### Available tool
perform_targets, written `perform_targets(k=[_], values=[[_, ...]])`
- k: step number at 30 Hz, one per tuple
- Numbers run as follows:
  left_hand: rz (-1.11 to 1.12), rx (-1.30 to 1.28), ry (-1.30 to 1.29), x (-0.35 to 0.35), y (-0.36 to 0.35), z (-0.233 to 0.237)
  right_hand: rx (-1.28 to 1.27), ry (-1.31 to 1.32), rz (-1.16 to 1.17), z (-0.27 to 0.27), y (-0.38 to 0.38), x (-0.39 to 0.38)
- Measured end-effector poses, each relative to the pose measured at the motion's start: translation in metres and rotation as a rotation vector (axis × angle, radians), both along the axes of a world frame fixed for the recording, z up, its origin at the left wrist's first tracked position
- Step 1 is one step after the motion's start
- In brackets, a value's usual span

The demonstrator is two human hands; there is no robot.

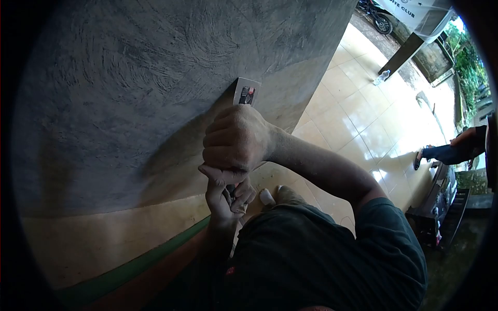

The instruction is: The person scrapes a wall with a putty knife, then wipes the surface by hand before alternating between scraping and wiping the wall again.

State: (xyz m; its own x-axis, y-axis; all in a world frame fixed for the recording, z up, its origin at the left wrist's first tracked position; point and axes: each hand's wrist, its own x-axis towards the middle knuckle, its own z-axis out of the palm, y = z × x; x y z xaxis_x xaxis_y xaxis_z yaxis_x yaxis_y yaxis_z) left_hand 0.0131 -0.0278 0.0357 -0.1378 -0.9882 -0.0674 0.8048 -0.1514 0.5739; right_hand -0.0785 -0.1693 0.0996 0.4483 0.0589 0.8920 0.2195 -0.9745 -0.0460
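Observation:
A flat metal trowel [249,85] stands close against a rough grey plastered wall [140,98], its upper end showing past my fist with a dark and red label on it. My right hand [236,137] is closed in a fist round the trowel, knuckles toward me and dusted with pale powder. Just below it, my left hand [228,194] has its fingers curled round the lower part, where something dark shows between them. Most of the trowel's handle is hidden by both hands. Curved stroke marks cover the upper wall.
Below the grey coat runs a bare beige band [104,233] with a green stripe [140,264]. Shiny tiles [358,111] spread to the right, with a plastic bottle [381,78] by a post [402,54]. A dark bench [436,207] and a seated person's leg [441,153] are at far right.

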Motion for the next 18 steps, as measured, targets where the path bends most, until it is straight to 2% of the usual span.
perform_targets(k=[3,5,7,8,9,11,13,15,16,17,18], values=[[-0.074,-0.112,0.039,0.004,0.009,-0.011,-0.005,-0.023,-0.001,0.001,0.013,0.002],[-0.004,-0.095,-0.039,-0.004,0.015,0.000,-0.008,0.015,0.019,-0.006,0.015,0.004],[0.039,0.087,-0.085,-0.008,0.012,0.012,0.005,0.049,0.039,-0.004,0.010,0.004],[0.128,0.136,-0.108,-0.012,0.008,0.012,-0.033,0.029,-0.010,0.003,0.002,0.002],[0.128,0.147,-0.107,-0.006,0.002,0.007,-0.065,0.010,-0.058,0.006,-0.002,0.001],[0.016,-0.004,-0.137,0.010,-0.008,-0.007,-0.059,-0.012,-0.103,0.004,0.000,0.004],[0.052,-0.028,-0.183,0.008,0.004,-0.003,-0.056,0.001,-0.112,0.001,0.012,0.006],[0.049,0.002,-0.131,0.000,0.019,0.003,0.004,-0.001,-0.068,-0.002,0.023,0.008],[0.023,0.007,-0.029,-0.004,0.017,0.005,0.055,0.060,-0.040,-0.003,0.023,0.005],[0.019,0.010,-0.034,-0.004,0.014,0.004,0.113,0.122,-0.009,-0.005,0.023,0.004],[0.009,0.025,-0.098,-0.002,0.009,0.003,0.070,-0.014,-0.013,-0.007,0.016,0.010]])
